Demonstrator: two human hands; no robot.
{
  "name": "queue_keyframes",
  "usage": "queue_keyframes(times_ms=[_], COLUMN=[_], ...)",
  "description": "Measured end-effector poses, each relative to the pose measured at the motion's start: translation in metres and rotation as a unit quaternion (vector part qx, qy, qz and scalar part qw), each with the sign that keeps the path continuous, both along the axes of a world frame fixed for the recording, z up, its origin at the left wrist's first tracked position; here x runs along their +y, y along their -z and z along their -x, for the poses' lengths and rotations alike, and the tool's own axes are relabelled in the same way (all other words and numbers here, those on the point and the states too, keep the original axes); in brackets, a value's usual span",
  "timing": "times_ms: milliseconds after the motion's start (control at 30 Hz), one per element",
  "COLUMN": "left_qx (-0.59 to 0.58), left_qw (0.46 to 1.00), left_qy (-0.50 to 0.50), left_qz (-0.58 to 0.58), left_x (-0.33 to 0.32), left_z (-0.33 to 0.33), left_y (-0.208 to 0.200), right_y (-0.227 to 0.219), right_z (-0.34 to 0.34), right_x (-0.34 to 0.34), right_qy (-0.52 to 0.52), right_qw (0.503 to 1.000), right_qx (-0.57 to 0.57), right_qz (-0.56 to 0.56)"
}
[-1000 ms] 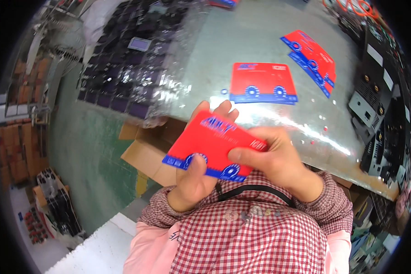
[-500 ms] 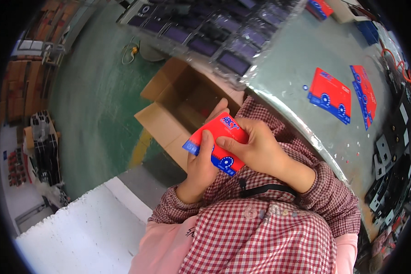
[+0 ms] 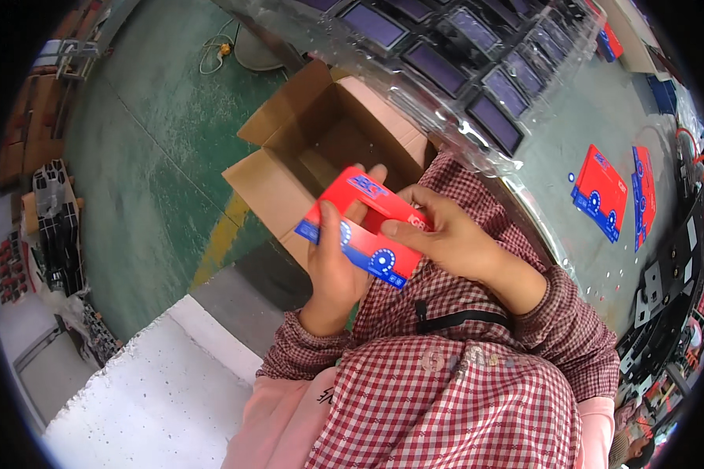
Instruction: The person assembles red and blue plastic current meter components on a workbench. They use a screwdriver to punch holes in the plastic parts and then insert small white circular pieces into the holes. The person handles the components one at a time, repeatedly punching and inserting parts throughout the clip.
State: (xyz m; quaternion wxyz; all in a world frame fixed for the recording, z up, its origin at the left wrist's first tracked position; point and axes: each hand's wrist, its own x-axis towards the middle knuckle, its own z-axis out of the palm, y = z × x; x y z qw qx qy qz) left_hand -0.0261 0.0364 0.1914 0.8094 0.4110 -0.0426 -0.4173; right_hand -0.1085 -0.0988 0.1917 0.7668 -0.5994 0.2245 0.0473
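Over my lap I hold a small red-and-blue printed carton (image 3: 399,259) in both hands. My left hand (image 3: 330,281) is closed on its left side, with the thumb on the near face and fingers behind. My right hand (image 3: 465,242) pinches the right end, its thumb on the upper edge. A gap shows in the middle of the carton, between its far and near panels. Just beyond my hands stands an open brown cardboard box (image 3: 267,191), its flaps spread out. I can see part of its inside; my hands and the carton cover the rest.
Flat red-and-blue cartons (image 3: 602,187) lie on the grey-green table (image 3: 551,160) at right. Dark rectangular panels (image 3: 438,66) under clear plastic cover its far left part. Black parts (image 3: 665,293) line the right edge. A white rough-edged surface (image 3: 149,391) is at lower left.
The carton was flat half a second ago; its panels now stand apart with a gap between them. My right thumb has shifted to the upper edge. The whole view has swung slightly.
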Motion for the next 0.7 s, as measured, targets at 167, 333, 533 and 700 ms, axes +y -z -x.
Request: queue_keyframes(times_ms=[167,333,533,700], left_qx=[0.023,-0.061,-0.354,-0.570], left_qw=[0.998,0.986,0.905,0.808], left_qy=[0.009,0.149,0.146,0.022], left_qz=[0.057,-0.045,-0.184,-0.146], left_x=[0.003,0.024,0.024,0.015], left_z=[-0.013,-0.027,-0.041,-0.043], left_y=[0.016,0.020,0.023,0.050], right_y=[0.008,0.009,0.010,0.009], right_z=[-0.005,-0.014,-0.021,-0.023], right_x=[-0.002,-0.007,-0.013,-0.010], right_qy=[0.008,0.044,0.046,0.045], right_qw=[0.999,0.989,0.984,0.989], right_qx=[-0.003,-0.004,0.008,-0.010], right_qz=[-0.042,-0.142,-0.171,-0.142])
